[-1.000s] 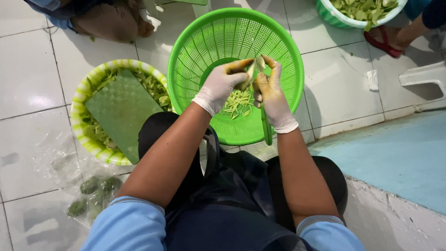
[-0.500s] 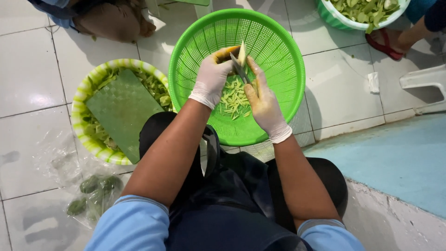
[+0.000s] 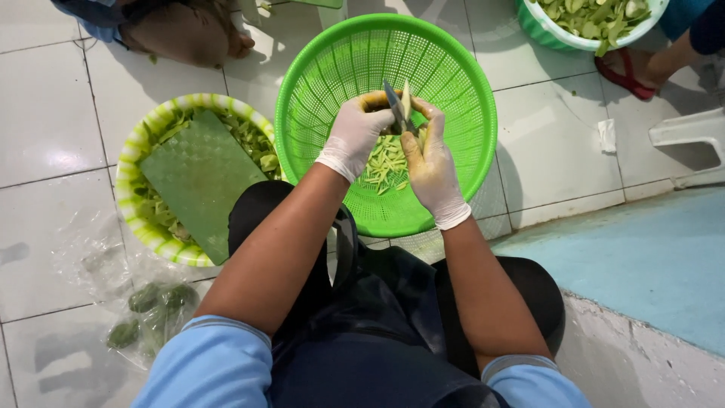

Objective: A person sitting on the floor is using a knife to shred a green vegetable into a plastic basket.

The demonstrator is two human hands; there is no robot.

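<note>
The left hand is gripping a green fruit; the right hand, clasping the knife, should be slicing thinly, blade angled away from the fingers, over the green basket.

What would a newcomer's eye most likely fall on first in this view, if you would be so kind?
Probably the bright green basket at top centre on the tiled floor, with pale green shreds in its bottom. Over it, the gloved left hand and right hand meet around a knife. To the left sits a striped bowl of green peelings with a green board laid across it.
</note>
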